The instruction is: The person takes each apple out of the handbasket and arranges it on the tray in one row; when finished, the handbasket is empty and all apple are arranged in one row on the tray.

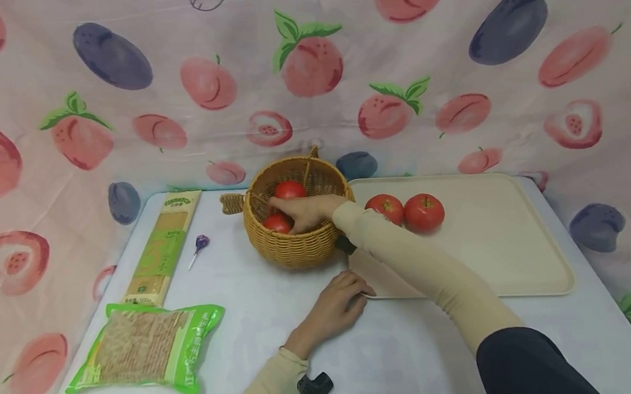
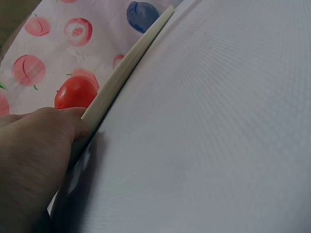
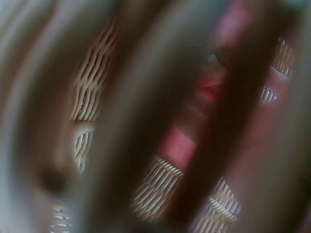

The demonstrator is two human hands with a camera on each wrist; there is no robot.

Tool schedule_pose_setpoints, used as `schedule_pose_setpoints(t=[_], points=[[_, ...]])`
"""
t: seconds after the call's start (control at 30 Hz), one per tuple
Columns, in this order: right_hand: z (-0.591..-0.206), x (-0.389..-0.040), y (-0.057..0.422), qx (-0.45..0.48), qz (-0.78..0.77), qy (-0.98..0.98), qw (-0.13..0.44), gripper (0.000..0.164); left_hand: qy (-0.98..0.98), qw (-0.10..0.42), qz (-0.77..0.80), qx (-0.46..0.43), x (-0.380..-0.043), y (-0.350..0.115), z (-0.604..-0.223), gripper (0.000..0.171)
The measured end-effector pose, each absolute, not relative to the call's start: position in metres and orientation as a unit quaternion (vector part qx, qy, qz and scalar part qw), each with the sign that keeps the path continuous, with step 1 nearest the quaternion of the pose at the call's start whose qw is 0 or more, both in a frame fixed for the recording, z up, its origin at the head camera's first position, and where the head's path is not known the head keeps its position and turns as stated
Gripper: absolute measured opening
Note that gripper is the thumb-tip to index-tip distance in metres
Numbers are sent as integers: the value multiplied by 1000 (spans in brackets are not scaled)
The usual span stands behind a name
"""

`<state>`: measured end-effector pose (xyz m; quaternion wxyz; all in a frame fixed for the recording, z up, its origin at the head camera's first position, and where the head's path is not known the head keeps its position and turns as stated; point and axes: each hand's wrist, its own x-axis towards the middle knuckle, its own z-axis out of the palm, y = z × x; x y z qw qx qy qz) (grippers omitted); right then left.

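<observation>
My right hand (image 1: 311, 213) reaches down into a round wicker basket (image 1: 297, 248), its fingers and thumb around a red apple (image 1: 276, 223) at the near left inside. Behind it in the basket lies another red apple (image 1: 289, 190). In the right wrist view, blurred fingers cover much of the wicker and red fruit. My left hand (image 1: 340, 301) holds the near left corner of a cream tray (image 1: 499, 237); the left wrist view has its fingertips at the tray's rim (image 2: 121, 73). Two red apples sit on the tray's left part, one (image 1: 424, 212) beside the other (image 1: 386, 208), partly behind my right sleeve.
On the left lie a long pack of noodles (image 1: 165, 248), a purple lollipop (image 1: 201, 241) and a green-edged bag of noodles (image 1: 143, 346). A woven handle (image 1: 231, 203) sticks out from the basket's left. Fruit-printed cloth (image 1: 258, 58) hangs behind the white table.
</observation>
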<state>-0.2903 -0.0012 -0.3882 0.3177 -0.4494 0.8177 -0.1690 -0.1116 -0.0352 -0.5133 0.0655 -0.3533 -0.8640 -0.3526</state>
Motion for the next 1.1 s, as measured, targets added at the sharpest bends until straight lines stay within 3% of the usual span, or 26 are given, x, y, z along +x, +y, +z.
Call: schedule_pose_setpoints(t=[1.1], points=[[-377,-283,16,-482,-196,817,246,65,-855,79,-364,-361,-111,-34,-512,18]])
